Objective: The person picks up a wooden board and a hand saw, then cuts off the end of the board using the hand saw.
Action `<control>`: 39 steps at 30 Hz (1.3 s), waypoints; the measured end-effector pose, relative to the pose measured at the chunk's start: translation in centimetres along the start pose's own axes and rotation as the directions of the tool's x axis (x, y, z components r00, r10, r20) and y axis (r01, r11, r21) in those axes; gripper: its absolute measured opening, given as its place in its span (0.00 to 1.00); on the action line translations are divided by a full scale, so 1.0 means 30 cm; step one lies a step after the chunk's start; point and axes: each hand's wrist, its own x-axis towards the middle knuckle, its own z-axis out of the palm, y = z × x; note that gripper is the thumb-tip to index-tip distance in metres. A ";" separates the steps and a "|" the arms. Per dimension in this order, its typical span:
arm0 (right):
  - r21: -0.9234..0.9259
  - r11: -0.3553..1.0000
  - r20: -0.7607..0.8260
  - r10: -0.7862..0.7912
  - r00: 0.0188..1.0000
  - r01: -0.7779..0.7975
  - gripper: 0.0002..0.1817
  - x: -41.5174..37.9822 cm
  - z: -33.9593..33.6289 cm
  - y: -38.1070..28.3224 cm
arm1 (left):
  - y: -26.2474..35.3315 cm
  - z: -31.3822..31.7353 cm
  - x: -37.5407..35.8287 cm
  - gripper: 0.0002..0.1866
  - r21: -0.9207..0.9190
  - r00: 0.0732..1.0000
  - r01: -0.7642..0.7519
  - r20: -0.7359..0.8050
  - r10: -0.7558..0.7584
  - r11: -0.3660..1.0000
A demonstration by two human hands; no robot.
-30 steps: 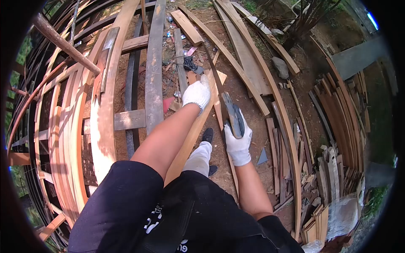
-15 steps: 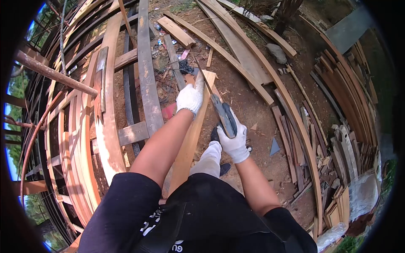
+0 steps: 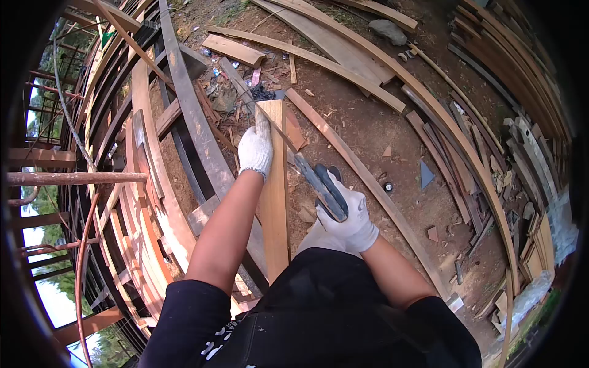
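Note:
My left hand [image 3: 255, 150], in a white knit glove, is closed on the left edge of a pale wooden plank [image 3: 274, 202] near its far end. Its thumb lies along the plank; the fingers underneath are hidden. The plank runs from there back toward my body. In my right hand [image 3: 350, 214], also gloved, is the dark, worn handle of a handsaw [image 3: 319, 184]. The saw's thin blade slants up and left across the plank's far end, close to my left thumb. Blade contact with the wood cannot be made out.
Long boards [image 3: 205, 132] rest on a frame at left, beside a rusty pole [image 3: 76, 178]. A reddish plank [image 3: 368, 178] lies on the dirt to the right. Beyond are a curved long board [image 3: 442, 122], a grey stone [image 3: 388, 32], stacked timber [image 3: 509, 55] and scraps.
The view has turned, and the plank now appears more upright. The saw blade has swung left, from pointing up past the plank's end to slanting across it. Both hands keep their holds.

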 end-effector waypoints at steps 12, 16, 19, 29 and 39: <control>-0.027 1.000 0.023 0.009 1.000 -0.008 0.36 0.185 0.083 0.071 | -0.029 0.019 -0.001 0.48 -0.091 0.999 -0.034 0.014 0.035 0.995; -0.033 0.999 0.057 0.041 0.998 -0.039 0.38 -0.107 -0.079 0.017 | -0.027 0.018 0.021 0.47 -0.055 1.000 0.014 0.019 -0.013 0.998; -0.010 0.997 0.046 -0.075 0.996 0.076 0.39 -0.132 -0.084 0.050 | -0.044 0.014 0.046 0.46 0.042 1.000 0.017 -0.008 -0.016 0.999; -0.016 0.999 0.048 0.039 0.998 -0.038 0.35 -0.001 -0.006 0.093 | 0.024 -0.023 -0.023 0.50 -0.063 0.995 0.053 0.088 -0.048 0.997; 0.000 0.992 -0.003 -0.130 0.992 0.130 0.36 0.180 0.127 0.199 | -0.023 0.003 0.010 0.48 -0.060 1.000 0.004 0.029 -0.002 0.998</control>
